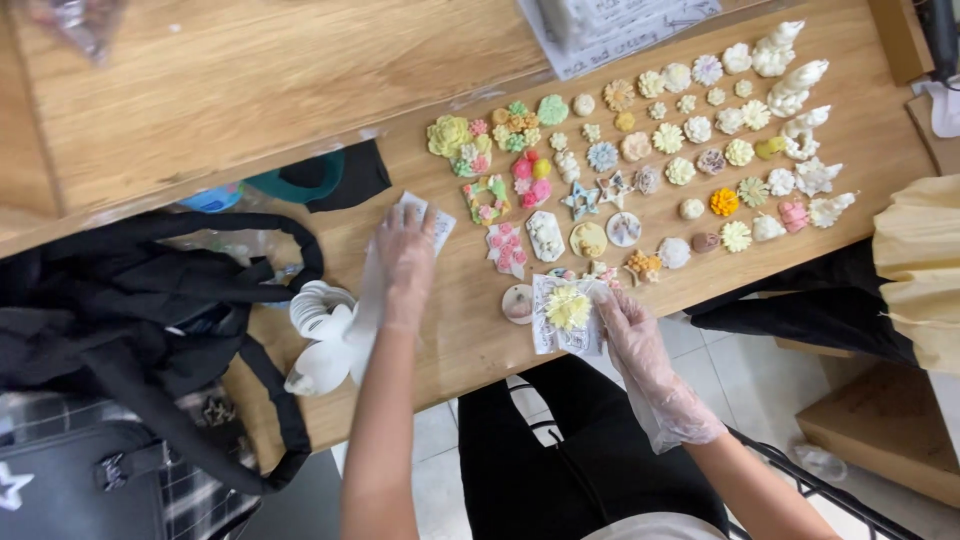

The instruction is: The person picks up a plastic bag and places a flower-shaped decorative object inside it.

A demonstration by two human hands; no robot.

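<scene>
At the far left a black bag (120, 330) lies slumped over the edge of the surface (250, 90), its mouth sagging; what is inside we cannot tell beyond dark folds and something clear and plastic-looking. Just right of the bag sits a stack of white scalloped discs (318, 310) with loose white petal-shaped pieces (330, 362) spilling toward the near edge. We judge those pieces at risk: they lie right under our left forearm, and a sweep of that arm could push them off to the floor.

Right of the discs, our gloved left hand (405, 262) lies flat, fingers spread, pressing a small white card (432, 218) onto the surface without gripping it.

Further right of the discs, at the near edge, our gloved right hand (632, 335) pinches the side of a clear packet (566, 318). In the packet is one pale yellow flower (568, 308). The packet partly overhangs the edge, so a slack pinch could let it drop, and the thin gloves may make the film slippery.

Beyond the packet, many small coloured flowers (640, 150) are laid out close together; a dragged wrist or sleeve could knock them out of their rows, we think.
</scene>
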